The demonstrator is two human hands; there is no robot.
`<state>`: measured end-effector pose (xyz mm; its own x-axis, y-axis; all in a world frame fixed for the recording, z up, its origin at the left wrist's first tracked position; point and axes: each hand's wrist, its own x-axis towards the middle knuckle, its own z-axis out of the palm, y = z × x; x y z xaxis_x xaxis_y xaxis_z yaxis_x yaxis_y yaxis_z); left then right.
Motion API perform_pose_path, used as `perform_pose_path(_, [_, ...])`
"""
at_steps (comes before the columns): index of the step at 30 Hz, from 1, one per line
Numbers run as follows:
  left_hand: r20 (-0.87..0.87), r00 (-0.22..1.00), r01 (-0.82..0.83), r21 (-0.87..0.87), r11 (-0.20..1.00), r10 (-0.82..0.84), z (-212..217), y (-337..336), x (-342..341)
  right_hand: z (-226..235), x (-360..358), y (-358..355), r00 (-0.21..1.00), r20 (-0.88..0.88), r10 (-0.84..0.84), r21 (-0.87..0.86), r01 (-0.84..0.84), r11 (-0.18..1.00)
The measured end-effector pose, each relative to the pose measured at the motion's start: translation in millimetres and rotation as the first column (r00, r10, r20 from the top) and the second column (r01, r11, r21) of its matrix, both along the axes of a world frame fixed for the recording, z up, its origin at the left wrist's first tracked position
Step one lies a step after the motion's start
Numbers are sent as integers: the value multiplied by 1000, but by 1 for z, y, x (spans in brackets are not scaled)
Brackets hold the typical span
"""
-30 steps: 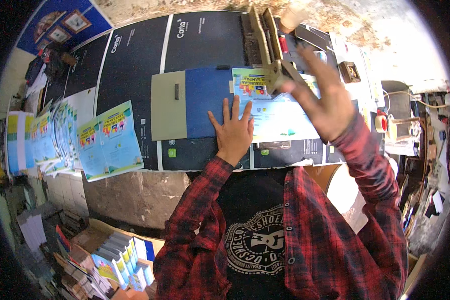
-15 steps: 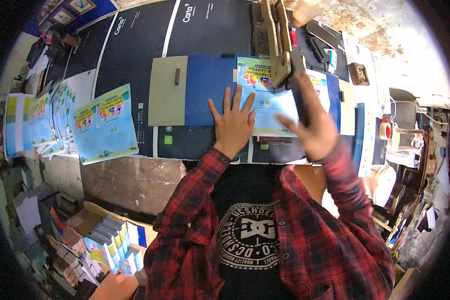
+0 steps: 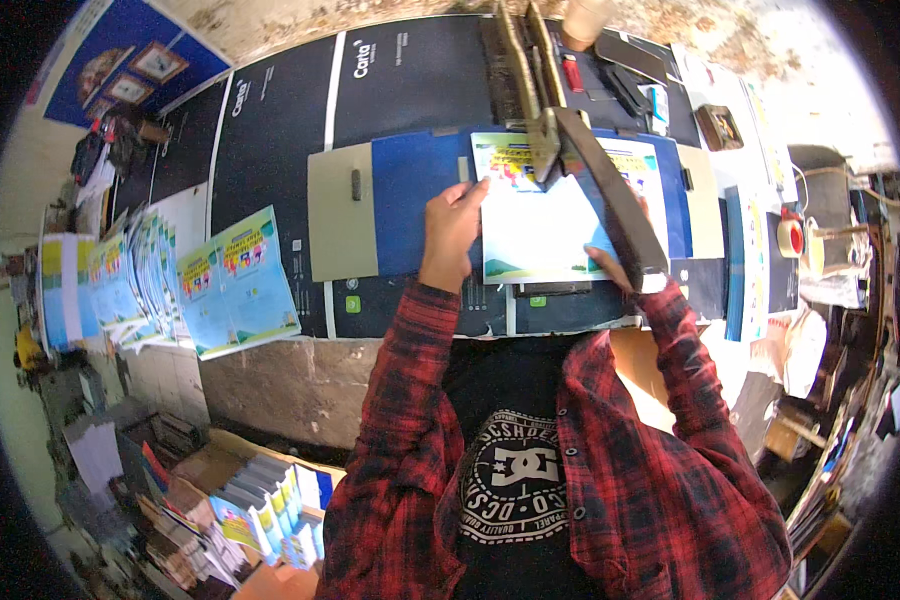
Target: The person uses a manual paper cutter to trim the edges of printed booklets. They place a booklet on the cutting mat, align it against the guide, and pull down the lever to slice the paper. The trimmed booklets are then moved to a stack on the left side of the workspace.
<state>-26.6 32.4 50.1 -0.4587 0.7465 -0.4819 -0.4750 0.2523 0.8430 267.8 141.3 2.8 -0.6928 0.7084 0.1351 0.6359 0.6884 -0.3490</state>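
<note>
A printed blue, green and yellow cover sheet [image 3: 530, 235] lies on a blue board [image 3: 410, 215], its upper part beneath the head of a long-arm stapler [image 3: 548, 150]. My left hand [image 3: 452, 235] pinches the sheet's left edge between thumb and fingers. The stapler's dark lever [image 3: 615, 205] slants toward me over the sheet's right half. Behind that lever is my right hand [image 3: 612, 268], partly hidden. Its thumb lies on the sheet near the lower right, and a finger shows further up, apart from the thumb.
Fanned printed covers [image 3: 235, 275] lie at the table's left end. A grey board strip [image 3: 342, 215] flanks the blue board. Tape [image 3: 790, 237], a red-handled item [image 3: 571, 73] and a small wooden box [image 3: 718, 127] are on the right. Below left stands a carton of bound booklets [image 3: 270, 510].
My right hand has left the stapler lever and come down to the sheet. The lever now stands higher. My left hand has gone from lying flat to pinching the sheet's left edge.
</note>
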Motion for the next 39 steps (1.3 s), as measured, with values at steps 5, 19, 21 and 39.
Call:
perform_pose_path(5, [-34,995,93,-104,990,-97,-23,-16,-29,-3,-45,-21,998,-56,-3,-54,-1,999])
perform_pose_path(19, [-41,998,-49,-241,969,40,-21,-59,-117,8,-114,-55,992,-27,120,-170,-122,978])
perform_pose_path(21, [-19,1000,14,-212,977,-18,-25,-49,-114,3,-105,-52,997,-6,79,-58,-80,995])
perform_pose_path(39, [-919,-179,275,-389,879,-350,-42,-37,32,14,-58,-22,1000,4,10,52,-11,999])
